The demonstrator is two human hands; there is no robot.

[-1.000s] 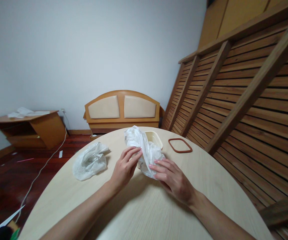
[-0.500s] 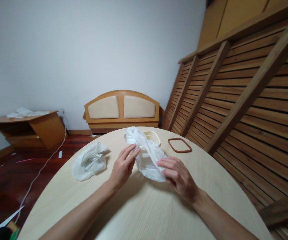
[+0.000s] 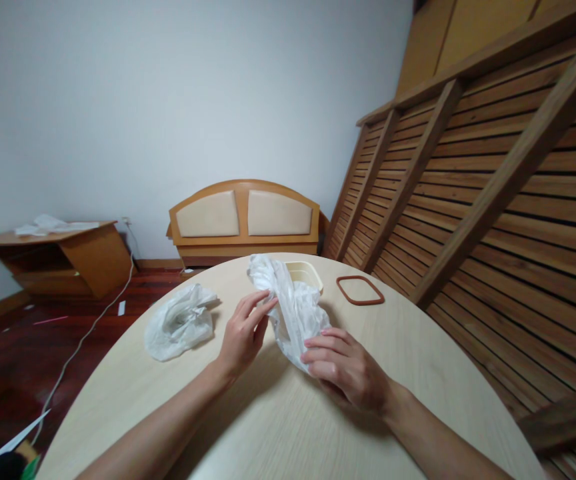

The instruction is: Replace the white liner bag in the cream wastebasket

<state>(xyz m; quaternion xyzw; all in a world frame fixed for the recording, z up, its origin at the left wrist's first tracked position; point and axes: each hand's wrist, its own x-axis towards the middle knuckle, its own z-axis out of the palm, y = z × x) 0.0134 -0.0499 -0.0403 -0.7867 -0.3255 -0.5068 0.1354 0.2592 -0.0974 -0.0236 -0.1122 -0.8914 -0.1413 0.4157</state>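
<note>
A crumpled white plastic bag lies between my hands at the middle of the table, partly over a cream-coloured container. My left hand pinches the bag's left edge between thumb and fingers. At the near right part of the bag, my right hand has its fingers closed on the film; its thumb is hidden. Behind and to the right rests a brown rounded-square ring. A second crumpled white plastic bag sits to the left, apart from both hands.
The round pale table fills the foreground. Behind it stands a wooden headboard with cream panels. A slatted wooden frame leans at the right. On the left are a low cabinet and a white cable along the floor.
My right hand has moved left and slightly nearer, drawing the bag's right side inward so the opening looks folded over. My left hand has hardly moved.
</note>
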